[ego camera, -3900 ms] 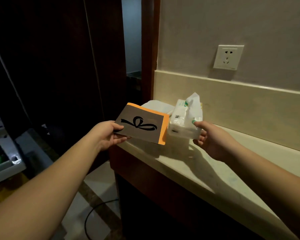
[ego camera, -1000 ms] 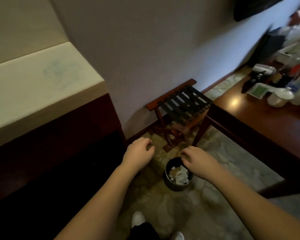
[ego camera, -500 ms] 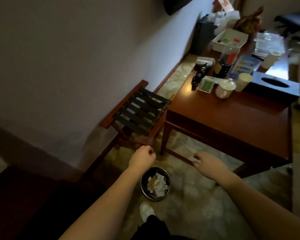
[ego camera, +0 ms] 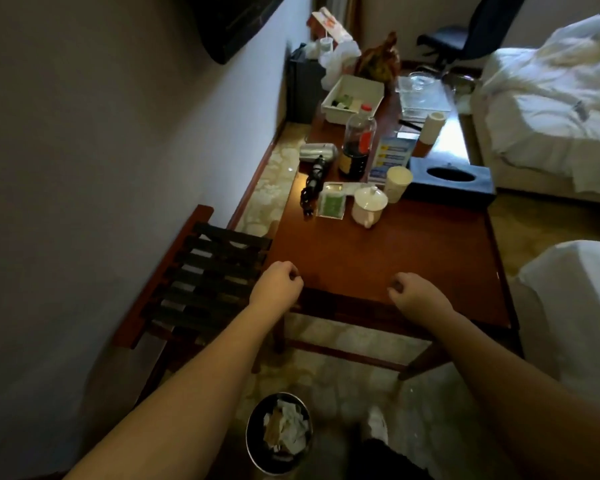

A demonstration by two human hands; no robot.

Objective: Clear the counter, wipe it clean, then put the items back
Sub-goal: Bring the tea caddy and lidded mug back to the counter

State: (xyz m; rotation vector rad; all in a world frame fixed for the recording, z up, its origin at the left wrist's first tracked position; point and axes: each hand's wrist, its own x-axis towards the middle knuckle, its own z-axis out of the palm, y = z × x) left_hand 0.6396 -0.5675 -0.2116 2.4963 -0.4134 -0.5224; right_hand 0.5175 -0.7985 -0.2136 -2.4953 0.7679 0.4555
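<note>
Two empty hands, the left hand (ego camera: 280, 279) and right hand (ego camera: 409, 293), hover loosely curled over the near edge of a dark wooden surface (ego camera: 388, 254), holding nothing. Its far end is crowded: a white lidded cup (ego camera: 369, 204), paper cup (ego camera: 398, 183), soy sauce bottle (ego camera: 357, 143), hair dryer (ego camera: 317, 155) and tissue box (ego camera: 451, 180). Clearing likely goes best lifting upright, spillable pieces first.
</note>
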